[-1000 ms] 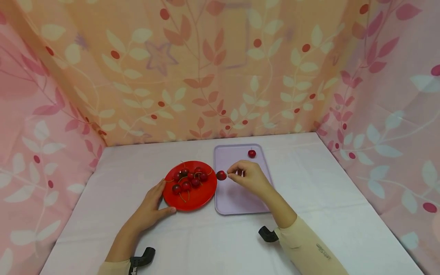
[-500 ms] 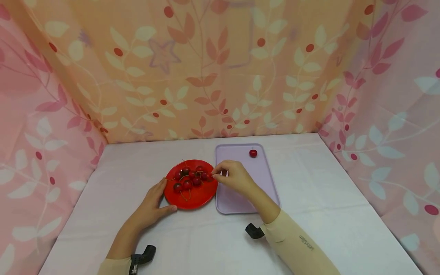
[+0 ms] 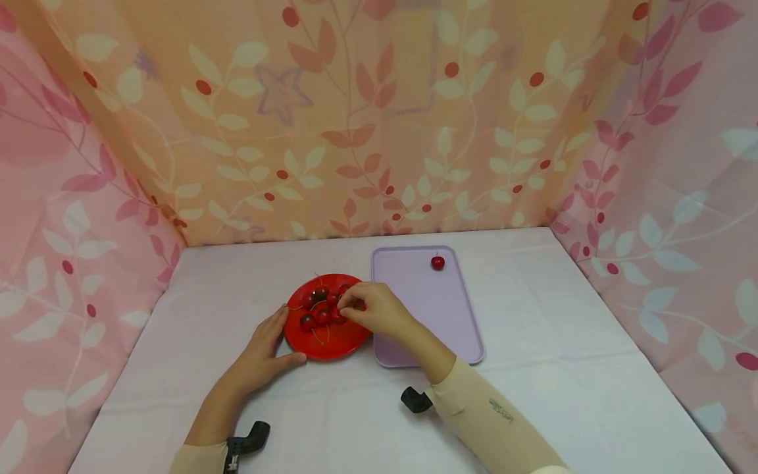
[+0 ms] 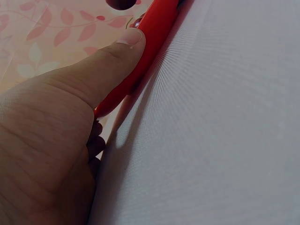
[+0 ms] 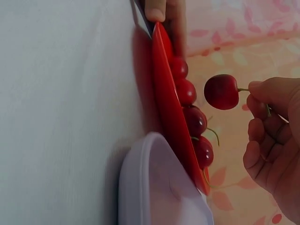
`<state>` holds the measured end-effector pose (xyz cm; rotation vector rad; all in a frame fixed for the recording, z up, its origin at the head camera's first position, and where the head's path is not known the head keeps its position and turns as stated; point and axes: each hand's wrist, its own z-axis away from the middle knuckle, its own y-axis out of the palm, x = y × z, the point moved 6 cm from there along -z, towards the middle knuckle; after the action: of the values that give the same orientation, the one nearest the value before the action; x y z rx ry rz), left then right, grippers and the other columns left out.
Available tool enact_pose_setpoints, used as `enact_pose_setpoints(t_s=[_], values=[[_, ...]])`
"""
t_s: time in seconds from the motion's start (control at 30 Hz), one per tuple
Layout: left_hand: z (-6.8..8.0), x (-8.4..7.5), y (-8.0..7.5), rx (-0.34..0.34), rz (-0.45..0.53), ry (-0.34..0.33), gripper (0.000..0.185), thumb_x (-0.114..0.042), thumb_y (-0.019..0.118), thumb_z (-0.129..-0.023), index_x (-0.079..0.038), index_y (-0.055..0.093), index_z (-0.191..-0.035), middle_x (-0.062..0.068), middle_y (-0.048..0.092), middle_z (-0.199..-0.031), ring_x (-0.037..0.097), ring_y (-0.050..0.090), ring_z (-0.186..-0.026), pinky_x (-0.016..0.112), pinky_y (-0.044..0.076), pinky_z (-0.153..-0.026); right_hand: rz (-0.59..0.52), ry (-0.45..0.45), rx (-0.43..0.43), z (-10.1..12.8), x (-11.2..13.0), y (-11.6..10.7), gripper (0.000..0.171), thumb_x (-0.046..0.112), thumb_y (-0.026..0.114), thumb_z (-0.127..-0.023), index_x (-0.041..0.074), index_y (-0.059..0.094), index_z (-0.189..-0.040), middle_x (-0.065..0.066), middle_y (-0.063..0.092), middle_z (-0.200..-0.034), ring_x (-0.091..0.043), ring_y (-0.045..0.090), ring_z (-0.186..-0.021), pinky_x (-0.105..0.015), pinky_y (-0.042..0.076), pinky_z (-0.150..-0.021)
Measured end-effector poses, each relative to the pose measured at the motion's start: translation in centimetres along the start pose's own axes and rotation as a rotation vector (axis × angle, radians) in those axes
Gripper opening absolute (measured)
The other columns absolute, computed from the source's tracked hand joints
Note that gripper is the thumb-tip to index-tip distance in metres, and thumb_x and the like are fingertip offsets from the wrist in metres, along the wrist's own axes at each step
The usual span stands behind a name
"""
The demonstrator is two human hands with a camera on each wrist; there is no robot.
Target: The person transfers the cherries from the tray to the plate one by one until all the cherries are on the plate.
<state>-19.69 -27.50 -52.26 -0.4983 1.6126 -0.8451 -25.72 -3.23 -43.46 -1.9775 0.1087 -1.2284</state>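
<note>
My right hand (image 3: 381,309) is over the right part of the red plate (image 3: 328,345), pinching a dark red cherry (image 5: 221,92) by its stem between thumb and fingers. In the right wrist view that cherry hangs apart from the plate's other cherries (image 5: 194,120). My left hand (image 3: 260,355) holds the plate at its near left, thumb (image 4: 119,56) against the rim and the other fingers along the left edge. Several cherries with stems lie grouped on the plate; my right hand hides some of them in the head view.
A pale purple tray (image 3: 426,309) stands just right of the plate, with a single cherry (image 3: 437,263) near its far right corner. Both stand on a white-covered table (image 3: 551,342), with leaf-patterned cloth (image 3: 379,131) hanging around it.
My right hand has moved left from above the tray to above the plate, carrying the cherry by its stem. The left hand has stayed at the plate's rim.
</note>
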Motion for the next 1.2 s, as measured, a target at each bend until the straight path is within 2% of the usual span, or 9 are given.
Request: enact_pose_setpoints(t_s=[0.2, 0.5, 0.8, 1.07, 1.2], values=[[-0.2, -0.1, -0.1, -0.005, 0.008, 0.012, 0.112, -0.055, 0.081, -0.082, -0.009, 0.019, -0.164, 0.013, 0.019, -0.171, 0.041, 0.017, -0.154, 0.07, 0.025, -0.118, 0.039, -0.026, 0.021, -0.9, 0.5, 1.2, 0.007, 0.016, 0.078, -0.092, 0.016, 0.078, -0.099, 0.012, 0.072, -0.093, -0.007, 0.059, -0.086, -0.019, 0.054, -0.077], [-0.3, -0.1, 0.0, -0.005, 0.01, 0.029, 0.112, -0.054, 0.081, -0.082, -0.007, 0.02, -0.164, 0.014, 0.02, -0.17, 0.04, 0.018, -0.154, 0.069, 0.023, -0.119, 0.084, -0.047, 0.045, -1.8, 0.6, 2.9, 0.005, 0.021, 0.079, -0.092, 0.021, 0.078, -0.097, 0.017, 0.072, -0.092, -0.002, 0.061, -0.094, -0.016, 0.053, -0.085], [-0.3, -0.3, 0.0, 0.003, 0.012, 0.028, 0.112, -0.054, 0.081, -0.082, -0.008, 0.02, -0.164, 0.013, 0.019, -0.171, 0.04, 0.017, -0.154, 0.068, 0.024, -0.119, 0.155, -0.042, 0.081, -2.1, 0.7, 4.5, 0.004, 0.024, 0.078, -0.093, 0.024, 0.077, -0.097, 0.019, 0.069, -0.093, 0.002, 0.06, -0.092, -0.014, 0.052, -0.086], [-0.1, -0.1, 0.0, 0.0, 0.003, 0.018, 0.112, -0.054, 0.081, -0.082, -0.008, 0.02, -0.164, 0.013, 0.019, -0.171, 0.04, 0.018, -0.154, 0.068, 0.025, -0.119, 0.193, -0.063, 0.088, -1.9, 0.5, 5.1, 0.004, 0.023, 0.078, -0.092, 0.025, 0.077, -0.096, 0.018, 0.07, -0.09, 0.003, 0.06, -0.086, -0.012, 0.052, -0.08], [0.0, 0.0, -0.1, -0.006, 0.006, 0.014, 0.112, -0.054, 0.081, -0.082, -0.009, 0.02, -0.164, 0.012, 0.019, -0.171, 0.04, 0.018, -0.154, 0.068, 0.025, -0.119, 0.222, -0.091, 0.091, -1.7, 0.7, 5.0, 0.005, 0.024, 0.078, -0.092, 0.024, 0.077, -0.097, 0.018, 0.069, -0.09, 0.003, 0.06, -0.087, -0.012, 0.052, -0.081]])
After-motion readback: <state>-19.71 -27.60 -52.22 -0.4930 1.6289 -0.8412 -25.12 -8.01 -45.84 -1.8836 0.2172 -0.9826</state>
